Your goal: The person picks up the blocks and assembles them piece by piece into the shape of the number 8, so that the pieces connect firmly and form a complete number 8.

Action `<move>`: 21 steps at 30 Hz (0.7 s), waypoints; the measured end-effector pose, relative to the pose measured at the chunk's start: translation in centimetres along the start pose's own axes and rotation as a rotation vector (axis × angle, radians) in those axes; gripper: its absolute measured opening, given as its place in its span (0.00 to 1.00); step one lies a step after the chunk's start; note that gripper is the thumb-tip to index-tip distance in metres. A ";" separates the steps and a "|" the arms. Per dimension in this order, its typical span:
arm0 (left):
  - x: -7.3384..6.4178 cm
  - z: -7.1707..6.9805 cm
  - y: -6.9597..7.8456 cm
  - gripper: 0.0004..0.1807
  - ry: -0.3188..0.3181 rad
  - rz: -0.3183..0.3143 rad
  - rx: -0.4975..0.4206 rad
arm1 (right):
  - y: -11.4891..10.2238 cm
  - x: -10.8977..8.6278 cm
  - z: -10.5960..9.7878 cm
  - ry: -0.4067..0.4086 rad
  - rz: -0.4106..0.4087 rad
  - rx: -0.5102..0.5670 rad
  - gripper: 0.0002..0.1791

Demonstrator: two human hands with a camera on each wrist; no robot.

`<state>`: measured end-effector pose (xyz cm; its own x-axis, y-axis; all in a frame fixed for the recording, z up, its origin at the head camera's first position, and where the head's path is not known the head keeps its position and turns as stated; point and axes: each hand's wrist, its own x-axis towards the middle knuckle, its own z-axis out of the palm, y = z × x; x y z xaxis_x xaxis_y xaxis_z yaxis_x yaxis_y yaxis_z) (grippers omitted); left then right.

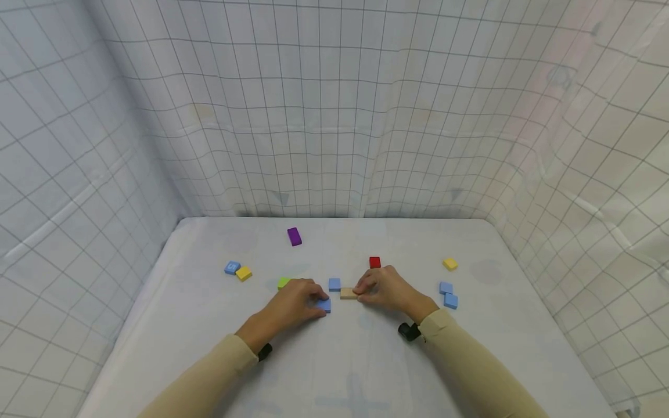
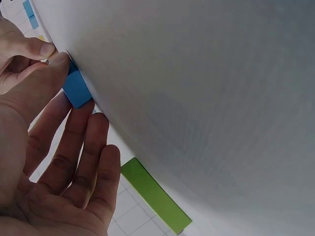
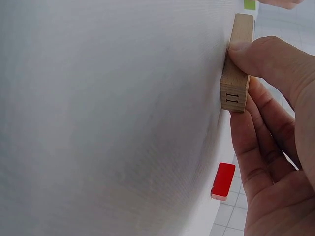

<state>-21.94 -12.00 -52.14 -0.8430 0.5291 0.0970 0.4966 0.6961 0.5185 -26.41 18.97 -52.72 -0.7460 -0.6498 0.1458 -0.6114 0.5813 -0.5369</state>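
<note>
1. Blue square block (image 1: 325, 306), head view: pinched btwn thumb & curled fingers of L hand (image 1: 295, 303), which covers its left part. Tan rectangular wooden block (image 1: 348, 294) is pinched by R hand (image 1: 385, 289), right end hidden. Lime-green rectangular block (image 1: 284, 283) partly hidden behind L hand; small red block (image 1: 374, 262) just beyond R hand. Second blue square block (image 1: 334, 284) just beside wooden one; touching or not, can't tell.
2. L wrist view: thumb overlaps upper part of held blue block, fingers bent on far side, gap abt block-wide. R hand cut off at left edge; small blue shapes (image 2: 30, 14) up top too tiny to ID.
3. R wrist view: thumb pressed on wooden block, fingers on opp. side, some tips hidden behind it. "11" on near end is legible. Lime-green block cut off at top edge.
</note>
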 end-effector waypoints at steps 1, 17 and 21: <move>0.1 0.1 0.1 0.15 0.003 -0.005 -0.001 | 0.0 0.0 0.0 0.000 -0.001 -0.001 0.12; 1.1 0.8 0.4 0.16 0.021 0.040 -0.037 | 0.0 0.1 0.0 0.005 -0.001 0.006 0.12; 1.3 0.9 0.5 0.16 0.021 0.038 -0.039 | 0.0 0.1 0.0 0.006 -0.004 0.007 0.12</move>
<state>-22.60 -10.49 -52.50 -0.8281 0.5441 0.1349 0.5201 0.6559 0.5470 -26.47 18.91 -52.74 -0.7449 -0.6495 0.1527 -0.6127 0.5751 -0.5421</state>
